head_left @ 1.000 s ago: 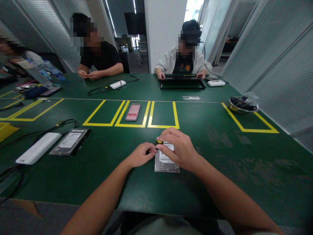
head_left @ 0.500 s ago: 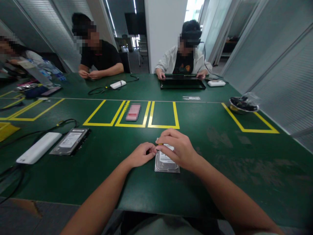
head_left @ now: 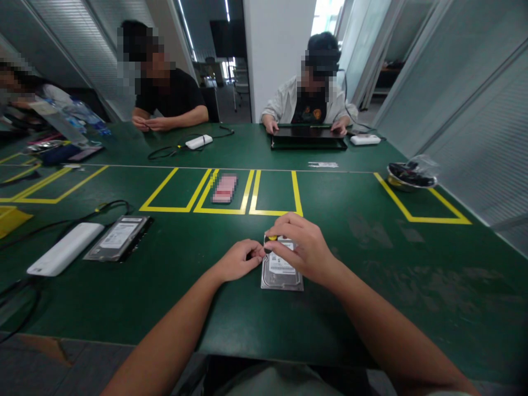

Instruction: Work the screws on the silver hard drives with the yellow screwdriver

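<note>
A silver hard drive (head_left: 282, 279) with a white label lies flat on the green table in front of me. My left hand (head_left: 240, 259) rests at its left edge, fingers curled and fingertips against the upper left side. Over the drive's upper part, my right hand (head_left: 303, 247) pinches a small screwdriver (head_left: 270, 238) with a yellow and black handle between thumb and fingers. The screwdriver's tip is hidden, and so is the drive's upper right part under my right hand.
To the left lie a second hard drive (head_left: 119, 239) and a white power bank (head_left: 66, 249) with black cables. A pink phone (head_left: 225, 188) sits within yellow tape. At the right stands a metal bowl (head_left: 408, 184) of dark items. Across the table, a person holds a black panel (head_left: 309, 137).
My right hand's fingers have shifted slightly around the screwdriver, and more of its yellow and black handle shows. My left hand and the hard drive stay in place.
</note>
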`<state>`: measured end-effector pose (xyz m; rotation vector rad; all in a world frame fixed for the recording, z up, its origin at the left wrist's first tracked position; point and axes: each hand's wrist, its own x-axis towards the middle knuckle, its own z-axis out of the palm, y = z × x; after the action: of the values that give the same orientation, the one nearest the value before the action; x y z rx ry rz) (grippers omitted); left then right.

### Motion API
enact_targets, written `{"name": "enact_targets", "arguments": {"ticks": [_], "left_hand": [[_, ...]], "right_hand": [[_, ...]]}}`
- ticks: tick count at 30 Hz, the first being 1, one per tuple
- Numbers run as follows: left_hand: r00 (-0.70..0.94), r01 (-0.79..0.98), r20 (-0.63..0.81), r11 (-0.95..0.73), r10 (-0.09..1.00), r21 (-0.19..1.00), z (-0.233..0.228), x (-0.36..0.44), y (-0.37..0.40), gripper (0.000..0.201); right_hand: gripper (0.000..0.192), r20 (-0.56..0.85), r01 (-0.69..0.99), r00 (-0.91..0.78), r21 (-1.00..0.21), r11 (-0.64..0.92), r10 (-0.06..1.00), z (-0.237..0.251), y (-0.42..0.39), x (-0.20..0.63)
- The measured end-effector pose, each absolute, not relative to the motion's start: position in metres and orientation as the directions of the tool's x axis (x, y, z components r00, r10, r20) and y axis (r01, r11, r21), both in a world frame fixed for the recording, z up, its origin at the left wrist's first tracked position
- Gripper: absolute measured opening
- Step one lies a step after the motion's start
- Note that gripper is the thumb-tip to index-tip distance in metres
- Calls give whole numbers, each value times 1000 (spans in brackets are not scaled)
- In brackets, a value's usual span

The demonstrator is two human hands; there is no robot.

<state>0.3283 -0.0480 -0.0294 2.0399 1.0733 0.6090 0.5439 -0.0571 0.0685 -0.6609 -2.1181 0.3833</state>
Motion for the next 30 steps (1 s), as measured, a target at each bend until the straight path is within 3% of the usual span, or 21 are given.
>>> {"name": "enact_targets", "arguments": {"ticks": [7,14,30], "left_hand": [[540,504,57,-377,840,777,-33,328,-47,8],[538,495,68,-381,840,781,-31,329,-48,7],[536,493,62,-371,842,787,-30,329,-48,9]], "right_hand": [[19,685,196,-526,-479,856,504,67,-59,542],[10,631,292,-519,-503,813,577,70,-58,543],[14,636,282,-532,-490,825,559,71,-60,544]]}}
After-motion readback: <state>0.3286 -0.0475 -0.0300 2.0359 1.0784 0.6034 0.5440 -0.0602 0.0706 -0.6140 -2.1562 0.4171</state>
